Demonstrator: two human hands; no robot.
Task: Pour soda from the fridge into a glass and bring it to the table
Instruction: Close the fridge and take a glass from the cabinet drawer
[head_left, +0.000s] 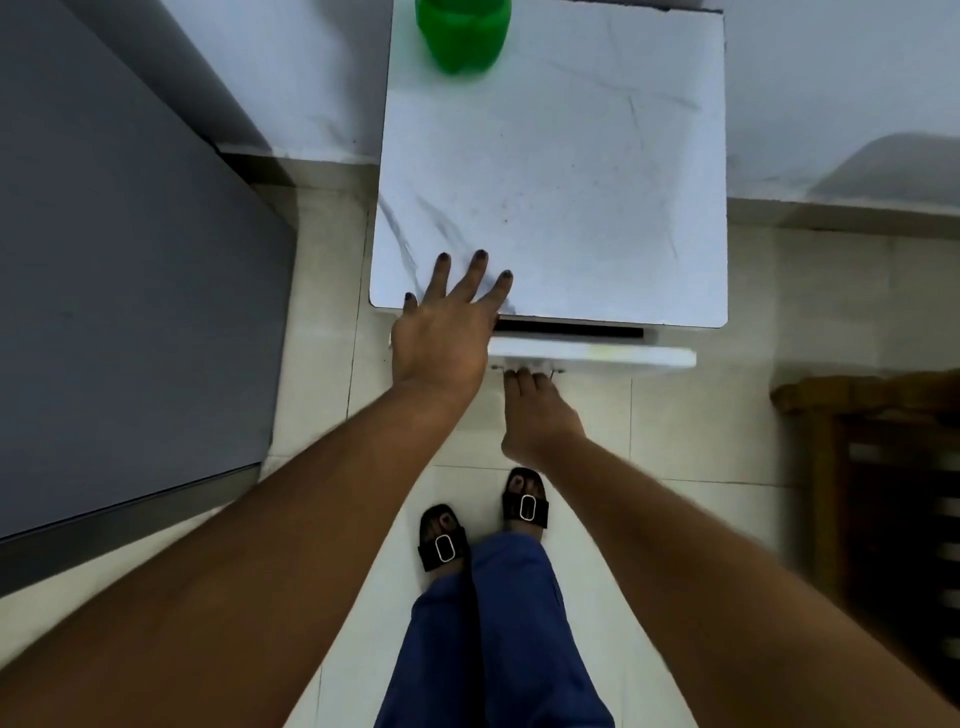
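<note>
We stand over a small white cabinet whose marble-patterned top serves us as a table, with a dark grey appliance filling the left of the scene, which may be the fridge. The green soda bottle stands at the far edge of the table top, only its lower part in view, so we cannot tell whether the cap is on. Our left hand lies flat and spread wide on the near left corner of the top, holding nothing and seemingly bracing the cabinet. Our right hand is lower, at the front, with its fingers curled narrowly onto a small handle on the white drawer front, which stands a little way out from the cabinet with a dark gap showing behind it. We judge that we are at the drawer to find a glass, since none is visible. The relation that matters is the bottle's place: it stands upright, straight ahead and far from both hands, across the whole table top, slightly left of centre. The left hand, already on the top and on that side, is the nearer one to reach it, while the right is taken up with the drawer.
</note>
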